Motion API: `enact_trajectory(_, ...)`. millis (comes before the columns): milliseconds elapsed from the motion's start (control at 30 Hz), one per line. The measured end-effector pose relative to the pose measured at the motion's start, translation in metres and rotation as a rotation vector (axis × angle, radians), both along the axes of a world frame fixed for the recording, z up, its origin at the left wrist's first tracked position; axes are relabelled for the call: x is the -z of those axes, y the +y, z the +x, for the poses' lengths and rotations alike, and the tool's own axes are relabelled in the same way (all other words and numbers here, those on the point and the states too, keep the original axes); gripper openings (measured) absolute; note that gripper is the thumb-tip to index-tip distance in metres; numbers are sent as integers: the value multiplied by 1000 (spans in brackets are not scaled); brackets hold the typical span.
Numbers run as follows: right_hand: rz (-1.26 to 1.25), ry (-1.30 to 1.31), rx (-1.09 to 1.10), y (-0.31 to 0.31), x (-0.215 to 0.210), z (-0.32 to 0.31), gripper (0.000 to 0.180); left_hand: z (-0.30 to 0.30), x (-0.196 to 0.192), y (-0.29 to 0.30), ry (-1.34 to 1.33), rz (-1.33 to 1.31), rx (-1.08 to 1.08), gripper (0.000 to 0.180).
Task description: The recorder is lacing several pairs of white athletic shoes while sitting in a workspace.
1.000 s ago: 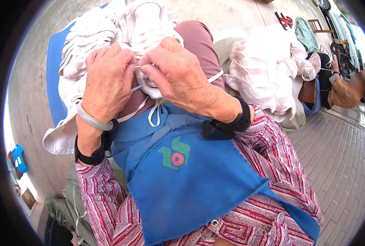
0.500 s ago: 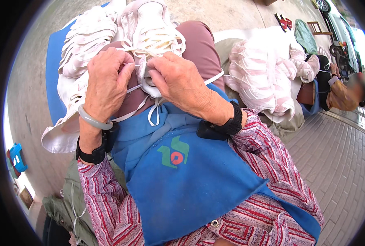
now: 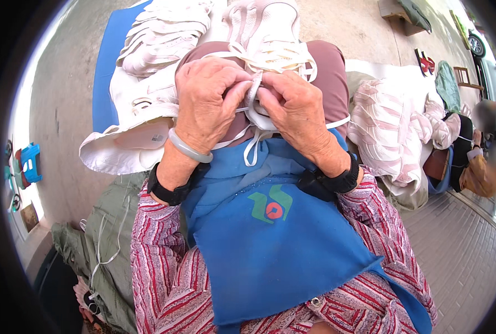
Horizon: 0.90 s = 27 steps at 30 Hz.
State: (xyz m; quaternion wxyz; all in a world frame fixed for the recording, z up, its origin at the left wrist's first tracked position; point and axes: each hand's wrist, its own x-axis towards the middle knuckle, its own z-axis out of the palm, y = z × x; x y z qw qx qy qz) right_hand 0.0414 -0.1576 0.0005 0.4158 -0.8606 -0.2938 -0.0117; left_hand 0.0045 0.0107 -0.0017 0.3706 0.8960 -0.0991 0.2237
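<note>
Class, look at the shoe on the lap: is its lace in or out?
In, at least partly: the lace crosses the front of the shoe in rows, one loop bulging right.

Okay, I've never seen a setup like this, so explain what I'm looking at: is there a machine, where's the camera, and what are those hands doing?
There's no machine: these are a person's bare hands. The camera sits on their head, looking down; its fisheye lens bends straight edges and leaves the dark rim.

The left hand, with a pale bangle on its wrist, and the right hand meet at the near end of a pale laced shoe over the knees. Their fingertips are pinched, but exactly what each one grips is hidden. Below them is a blue apron.

Beyond the left hand is a stack of pale shoe pieces; another pale pile lies to the right.
</note>
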Motion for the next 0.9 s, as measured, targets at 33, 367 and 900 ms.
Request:
enact_trajectory(33, -15, -5, 22, 3, -2, -2, 14, -3, 1, -3, -28, 36, -18, 8)
enact_trajectory(367, -90, -66, -4, -7, -7, -2, 6, -19, -6, -13, 149, 51, -14, 39)
enact_trajectory(900, 25, 63, 105, -60, -10, 60, 34, -32, -9, -55, 319, -23, 216, 36)
